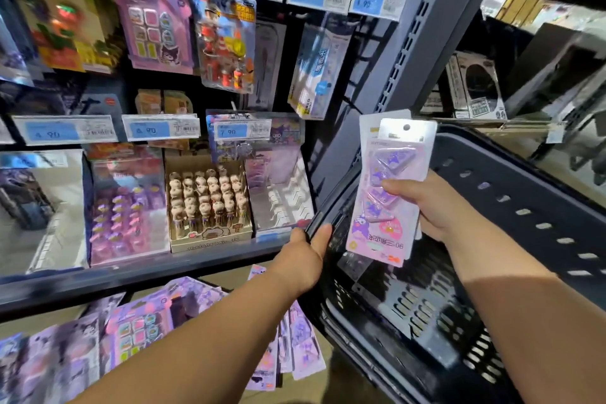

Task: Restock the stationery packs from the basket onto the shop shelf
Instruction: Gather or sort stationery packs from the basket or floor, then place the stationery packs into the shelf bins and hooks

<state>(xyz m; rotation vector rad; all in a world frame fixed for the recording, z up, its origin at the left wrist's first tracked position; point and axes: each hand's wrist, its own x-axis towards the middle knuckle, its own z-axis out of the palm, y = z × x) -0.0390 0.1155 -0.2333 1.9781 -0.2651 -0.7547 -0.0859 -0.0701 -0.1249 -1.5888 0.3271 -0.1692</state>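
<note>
Fingers (396,188) of the right hand (436,207) pinch the stationery pack (377,226) mid-card, just above the basket (524,180); the left hand (305,259) grips the basket's rim. The pack looks light, thin, bendy and slick, so I'd hold the stiff card edge.

A blue price tag (232,131) sits above a pen display box (210,240).
</note>
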